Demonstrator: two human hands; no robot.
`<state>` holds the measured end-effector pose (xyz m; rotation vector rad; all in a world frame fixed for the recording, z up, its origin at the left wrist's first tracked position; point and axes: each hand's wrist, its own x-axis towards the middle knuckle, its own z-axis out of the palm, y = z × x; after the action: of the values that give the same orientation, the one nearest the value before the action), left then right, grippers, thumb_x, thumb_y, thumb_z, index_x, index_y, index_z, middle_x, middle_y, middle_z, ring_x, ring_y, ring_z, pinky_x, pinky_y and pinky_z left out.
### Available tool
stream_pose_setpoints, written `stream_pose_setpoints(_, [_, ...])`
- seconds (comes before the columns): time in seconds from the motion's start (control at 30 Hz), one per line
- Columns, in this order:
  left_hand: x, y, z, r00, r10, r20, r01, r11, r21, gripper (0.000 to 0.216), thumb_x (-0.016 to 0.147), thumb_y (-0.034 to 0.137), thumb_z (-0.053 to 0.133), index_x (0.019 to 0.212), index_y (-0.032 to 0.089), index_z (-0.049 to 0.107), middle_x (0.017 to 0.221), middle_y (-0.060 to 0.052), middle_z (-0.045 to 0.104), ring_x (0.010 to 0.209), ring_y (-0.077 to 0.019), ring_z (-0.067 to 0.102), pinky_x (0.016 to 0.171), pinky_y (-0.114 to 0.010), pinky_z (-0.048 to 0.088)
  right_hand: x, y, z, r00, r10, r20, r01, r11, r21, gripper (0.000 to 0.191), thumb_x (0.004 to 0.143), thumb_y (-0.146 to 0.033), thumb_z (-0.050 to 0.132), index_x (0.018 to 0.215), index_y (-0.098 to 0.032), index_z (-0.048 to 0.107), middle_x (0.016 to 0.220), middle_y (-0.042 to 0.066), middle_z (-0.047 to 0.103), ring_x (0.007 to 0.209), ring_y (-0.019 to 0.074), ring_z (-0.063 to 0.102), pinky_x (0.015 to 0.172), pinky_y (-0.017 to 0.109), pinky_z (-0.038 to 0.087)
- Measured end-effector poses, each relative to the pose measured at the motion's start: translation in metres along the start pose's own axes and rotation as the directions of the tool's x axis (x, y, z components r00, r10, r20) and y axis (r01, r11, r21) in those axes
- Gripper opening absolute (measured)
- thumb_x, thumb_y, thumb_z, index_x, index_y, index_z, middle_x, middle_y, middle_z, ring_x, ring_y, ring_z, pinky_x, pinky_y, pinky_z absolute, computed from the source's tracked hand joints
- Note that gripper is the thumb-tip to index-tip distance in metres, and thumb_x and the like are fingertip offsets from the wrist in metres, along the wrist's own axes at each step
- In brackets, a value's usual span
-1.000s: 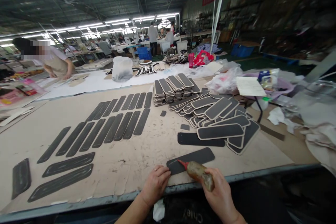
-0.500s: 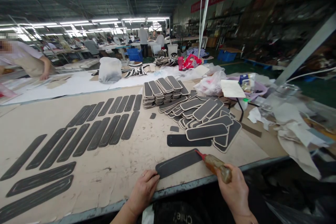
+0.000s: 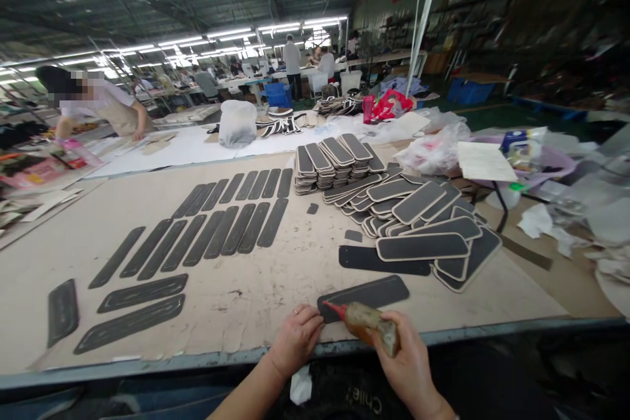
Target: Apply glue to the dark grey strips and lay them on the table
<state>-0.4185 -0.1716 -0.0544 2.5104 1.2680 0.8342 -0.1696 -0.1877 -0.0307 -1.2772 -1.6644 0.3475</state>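
Note:
A long black strip point(image 3: 367, 294) lies at the near edge of the cardboard-covered table point(image 3: 275, 275). My left hand point(image 3: 296, 339) presses its fingertips on the strip's left end, fingers bent, a ring on one. My right hand point(image 3: 407, 362) is wrapped round a brownish glue bottle point(image 3: 371, 325). Its red nozzle points left and touches the strip near its left end.
Rows of black strips point(image 3: 216, 226) lie spread at the left and middle. Stacks and a loose pile of cream-edged black pieces point(image 3: 394, 210) sit at the right. Plastic bags, paper and rags crowd the far right. A person point(image 3: 98, 108) leans over the neighbouring table; others stand further back.
The glue bottle's nozzle moved from the strip's right end half a second ago back to its left end. My left hand stayed on the left end. The view swung as my head turned.

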Motion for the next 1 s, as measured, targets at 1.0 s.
stream_pose_setpoints(1.0, [0.005, 0.001, -0.005, 0.997, 0.066, -0.040, -0.066, 0.998, 0.009, 0.021, 0.092, 0.013, 0.048, 0.099, 0.017, 0.067, 0.099, -0.009, 0.067, 0.090, -0.0184, 0.061, 0.083, -0.036, 0.055, -0.006, 0.050, -0.087, 0.961, -0.080, -0.265, -0.047, 0.896, -0.442, 0.026, 0.093, -0.042, 0.056, 0.104, -0.019, 0.053, 0.090, 0.008, 0.058, 0.079, 0.0241, 0.059, 0.072, 0.035, 0.050])
